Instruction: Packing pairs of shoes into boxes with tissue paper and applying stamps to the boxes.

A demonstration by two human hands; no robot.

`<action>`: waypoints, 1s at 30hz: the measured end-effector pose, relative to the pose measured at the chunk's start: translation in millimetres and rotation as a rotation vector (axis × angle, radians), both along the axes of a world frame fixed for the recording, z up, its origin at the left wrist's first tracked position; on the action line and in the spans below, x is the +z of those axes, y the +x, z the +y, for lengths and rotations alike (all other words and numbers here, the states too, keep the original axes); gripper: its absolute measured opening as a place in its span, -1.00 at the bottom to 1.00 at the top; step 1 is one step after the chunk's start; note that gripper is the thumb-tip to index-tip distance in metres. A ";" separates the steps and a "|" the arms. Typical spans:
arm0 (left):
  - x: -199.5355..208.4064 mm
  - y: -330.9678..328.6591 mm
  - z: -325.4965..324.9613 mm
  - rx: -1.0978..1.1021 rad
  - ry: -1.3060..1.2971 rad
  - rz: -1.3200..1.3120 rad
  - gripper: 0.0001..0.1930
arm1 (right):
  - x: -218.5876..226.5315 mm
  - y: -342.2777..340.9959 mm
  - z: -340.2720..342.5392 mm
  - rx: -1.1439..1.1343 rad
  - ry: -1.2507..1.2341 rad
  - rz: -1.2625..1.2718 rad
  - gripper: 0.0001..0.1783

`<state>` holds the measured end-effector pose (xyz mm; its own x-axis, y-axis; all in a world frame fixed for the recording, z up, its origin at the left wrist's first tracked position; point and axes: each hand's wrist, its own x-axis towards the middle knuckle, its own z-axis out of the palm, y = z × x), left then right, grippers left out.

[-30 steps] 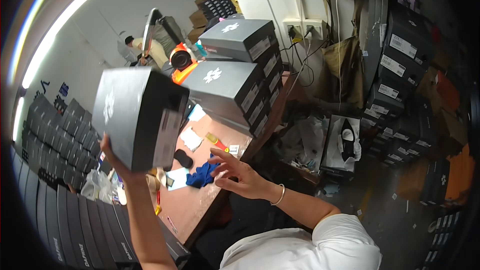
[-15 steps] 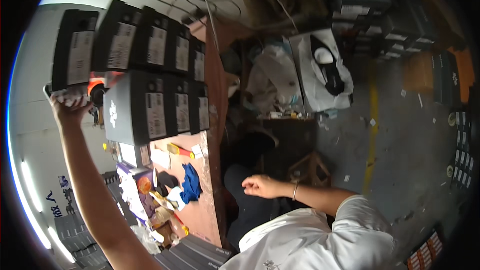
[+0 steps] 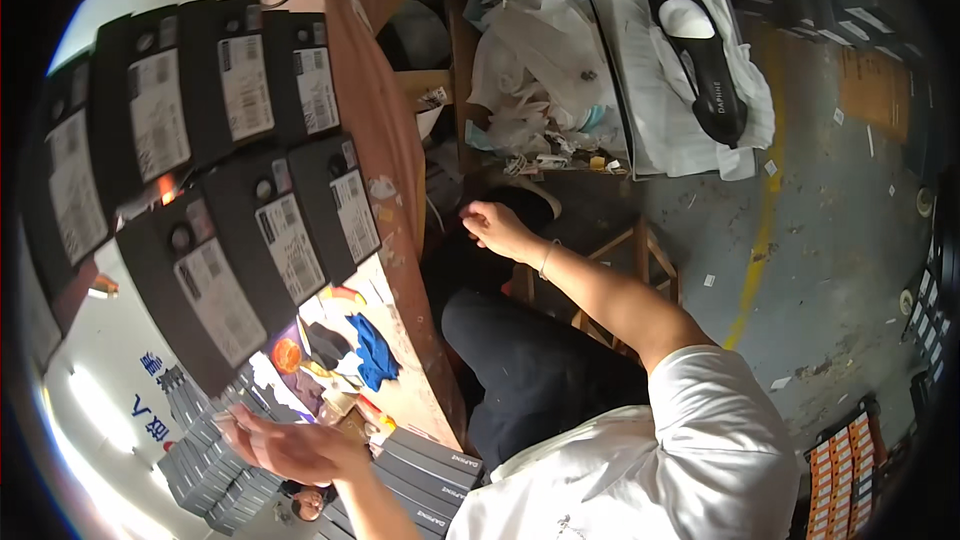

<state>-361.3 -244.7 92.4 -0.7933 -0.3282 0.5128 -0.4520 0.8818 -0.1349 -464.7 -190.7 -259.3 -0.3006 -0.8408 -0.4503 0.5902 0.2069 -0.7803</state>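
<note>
My left hand [image 3: 290,448], smeared a little by motion, is open with its fingers stretched out and nothing seen in them. It is just below the stacked dark grey shoe boxes [image 3: 215,285], apart from them. Two rows of these boxes stand at the left with white labels facing me. My right hand [image 3: 500,230] hangs over the floor beside my leg, fingers loosely bent and nothing visible in them. Beyond it, a black pointed shoe [image 3: 712,90] lies on white tissue paper [image 3: 655,135] in an opened box at the back.
A carton of crumpled plastic and paper [image 3: 540,70] stands left of the shoe. On the pinkish bench [image 3: 425,380] lie a blue cloth [image 3: 373,352] and small items. A wooden stool [image 3: 640,245] is beside my leg. More grey boxes [image 3: 425,470] and a person [image 3: 310,505] are at lower left.
My left hand has come down and away from the upper left box of the stack. My right hand has moved up and slightly left in view. The whole view has shifted.
</note>
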 end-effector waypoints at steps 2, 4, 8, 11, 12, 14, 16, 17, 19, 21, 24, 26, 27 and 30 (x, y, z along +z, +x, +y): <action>-25.4 20.4 12.3 -0.059 0.531 -0.206 -0.74 | -16.6 2.8 -29.5 -0.031 -0.003 0.246 -0.77; -67.4 8.5 -8.2 -0.200 0.591 -0.470 -0.79 | -30.8 11.6 -64.5 -0.079 0.012 0.193 -0.74; -123.9 -0.5 -59.2 -0.221 0.641 -0.587 -0.75 | -39.3 -7.4 -134.9 -0.191 -0.030 0.126 -0.73; -152.7 -11.9 -73.0 -0.457 0.606 -0.697 -0.70 | -53.5 -11.4 -174.6 -0.177 -0.057 0.095 -0.73; -162.1 -1.5 -75.5 -0.397 0.588 -0.727 -0.72 | -57.3 -7.4 -185.5 -0.170 -0.063 0.093 -0.73; -167.3 0.3 -79.2 -0.505 0.476 -0.799 -0.75 | -71.5 7.2 -203.7 -0.156 -0.048 0.110 -0.73; -165.2 8.9 -85.0 -0.536 0.511 -0.841 -0.76 | -83.8 21.7 -221.3 -0.140 -0.030 0.119 -0.73; -165.3 7.1 -84.6 -0.545 0.493 -0.834 -0.78 | -89.3 27.1 -229.3 -0.140 -0.018 0.124 -0.73; -168.5 8.3 -89.6 -0.571 0.505 -0.859 -0.81 | -108.8 27.8 -248.8 -0.158 0.027 0.158 -0.73; -169.8 6.0 -88.6 -0.575 0.529 -0.838 -0.83 | -126.2 27.3 -264.4 -0.169 0.071 0.187 -0.73; -170.0 10.2 -84.0 -0.544 0.562 -0.802 -0.85 | -147.3 28.5 -284.8 -0.160 0.135 0.231 -0.73; -172.9 12.9 -82.8 -0.533 0.608 -0.788 -0.86 | -159.6 26.1 -291.8 -0.153 0.184 0.254 -0.73; -172.4 14.1 -83.2 -0.529 0.637 -0.789 -0.86 | -163.2 25.9 -295.9 -0.153 0.199 0.262 -0.73; -173.4 9.6 -85.3 -0.512 0.646 -0.776 -0.86 | -171.5 22.1 -303.3 -0.144 0.220 0.303 -0.73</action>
